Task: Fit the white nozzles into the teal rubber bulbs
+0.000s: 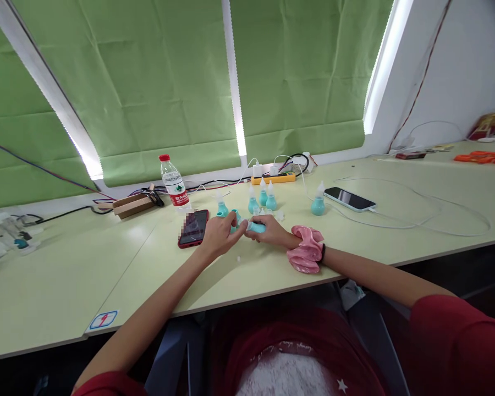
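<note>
Both my hands meet over the pale green table (272, 264), just right of a red-cased phone (193, 227). My right hand (270, 232) is closed around a small teal bulb-shaped piece (256, 226). My left hand (219, 234) pinches another teal piece (234, 220) that touches the one in my right hand. A pink scrunchie (306, 251) sits on my right wrist. Several small teal bottles with white tips (263, 198) stand behind my hands, and one more teal bottle (318, 204) stands to the right.
A water bottle with a red cap (175, 184) stands at the back left beside wooden blocks (132, 204). A yellow power strip (273, 177) with chargers lies by the green blinds. A second phone (348, 198) lies charging on a white cable (437, 214). Orange items (484, 157) lie far right.
</note>
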A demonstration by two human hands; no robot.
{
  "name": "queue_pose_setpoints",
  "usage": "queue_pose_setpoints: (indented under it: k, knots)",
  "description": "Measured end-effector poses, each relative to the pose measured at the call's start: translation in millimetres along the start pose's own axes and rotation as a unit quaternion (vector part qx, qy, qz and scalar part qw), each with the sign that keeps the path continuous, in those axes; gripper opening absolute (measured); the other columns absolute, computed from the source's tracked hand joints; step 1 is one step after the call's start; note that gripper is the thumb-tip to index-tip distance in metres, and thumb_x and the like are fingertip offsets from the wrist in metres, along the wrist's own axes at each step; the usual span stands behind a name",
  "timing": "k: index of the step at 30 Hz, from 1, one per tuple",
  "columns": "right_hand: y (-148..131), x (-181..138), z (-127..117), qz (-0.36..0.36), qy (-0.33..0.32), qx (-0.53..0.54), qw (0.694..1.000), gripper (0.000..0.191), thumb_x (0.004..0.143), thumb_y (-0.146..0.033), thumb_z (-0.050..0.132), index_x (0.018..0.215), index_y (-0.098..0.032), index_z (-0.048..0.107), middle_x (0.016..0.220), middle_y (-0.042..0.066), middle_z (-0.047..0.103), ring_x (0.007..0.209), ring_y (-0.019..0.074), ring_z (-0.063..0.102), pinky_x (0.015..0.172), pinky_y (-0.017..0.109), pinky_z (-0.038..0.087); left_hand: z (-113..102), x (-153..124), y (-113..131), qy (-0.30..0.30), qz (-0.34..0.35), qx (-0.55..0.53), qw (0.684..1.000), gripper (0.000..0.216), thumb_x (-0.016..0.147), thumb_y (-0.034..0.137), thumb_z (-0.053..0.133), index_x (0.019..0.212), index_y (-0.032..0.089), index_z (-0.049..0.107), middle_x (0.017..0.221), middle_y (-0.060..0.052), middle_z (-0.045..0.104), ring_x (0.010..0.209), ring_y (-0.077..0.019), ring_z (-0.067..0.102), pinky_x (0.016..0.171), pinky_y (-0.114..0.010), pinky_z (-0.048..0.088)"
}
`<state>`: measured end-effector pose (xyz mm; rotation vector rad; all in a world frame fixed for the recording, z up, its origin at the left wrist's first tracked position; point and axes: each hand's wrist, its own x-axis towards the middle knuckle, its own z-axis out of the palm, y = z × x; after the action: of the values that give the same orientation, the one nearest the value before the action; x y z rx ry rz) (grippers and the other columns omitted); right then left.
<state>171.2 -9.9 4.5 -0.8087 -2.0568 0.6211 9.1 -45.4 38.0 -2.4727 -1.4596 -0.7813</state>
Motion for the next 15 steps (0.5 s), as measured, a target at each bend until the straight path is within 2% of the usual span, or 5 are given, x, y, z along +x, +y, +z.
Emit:
queue_pose_setpoints:
  k: [1, 3, 6, 10, 15]
  knots:
    - [1, 0, 0, 0.002, 0.02, -0.006, 1.0, 0.022, 0.068, -0.035, 0.055, 0.067, -0.013, 0.053, 0.054, -0.002, 0.049, 0.05, 0.008, 0.045, 0.049, 0.019, 0.035, -2, -7, 1, -0.018, 0.025, 0.047, 0.998, 0.042, 0.079, 0.05, 0.03, 0.072, 0.015, 0.05, 0.046, 0.0, 0.05, 0.047, -0.0135, 0.05, 0.05, -0.022, 0.03]
    - [2, 1, 0, 0.007, 0.044, -0.01, 0.999, 0.022, 0.067, -0.035, 0.055, 0.067, -0.013, 0.053, 0.055, -0.002, 0.049, 0.051, 0.0082, 0.044, 0.05, 0.02, 0.035, -1, -23, 2, -0.113, 0.084, 0.12, 0.983, 0.044, 0.079, 0.052, 0.029, 0.078, 0.014, 0.05, 0.048, -0.003, 0.053, 0.048, -0.0163, 0.053, 0.048, -0.023, 0.03]
    - [3, 3, -1, 0.011, 0.055, -0.008, 0.998, 0.023, 0.067, -0.037, 0.056, 0.066, -0.014, 0.051, 0.054, -0.002, 0.049, 0.05, 0.0083, 0.044, 0.05, 0.02, 0.035, 9, -38, 2, -0.203, 0.123, 0.181, 0.954, 0.039, 0.085, 0.039, 0.022, 0.078, 0.013, 0.051, 0.057, -0.008, 0.058, 0.052, -0.0187, 0.056, 0.049, -0.025, 0.033]
    - [7, 7, -6, 0.004, 0.105, -0.007, 0.994, 0.025, 0.067, -0.039, 0.055, 0.067, -0.015, 0.05, 0.054, -0.003, 0.049, 0.05, 0.0088, 0.044, 0.052, 0.022, 0.036, 22, -36, 0, -0.218, 0.117, 0.177, 0.953, 0.035, 0.087, 0.033, 0.024, 0.08, 0.013, 0.051, 0.058, -0.009, 0.059, 0.054, -0.0193, 0.056, 0.05, -0.025, 0.033]
    - [16, 15, -18, 0.03, 0.202, -0.001, 0.979, 0.026, 0.067, -0.041, 0.054, 0.067, -0.015, 0.049, 0.053, -0.002, 0.049, 0.05, 0.0101, 0.046, 0.052, 0.023, 0.038, 43, -3, 4, -0.164, 0.063, 0.095, 0.98, 0.03, 0.084, 0.032, 0.033, 0.069, 0.015, 0.052, 0.062, -0.008, 0.057, 0.06, -0.0192, 0.056, 0.05, -0.025, 0.031]
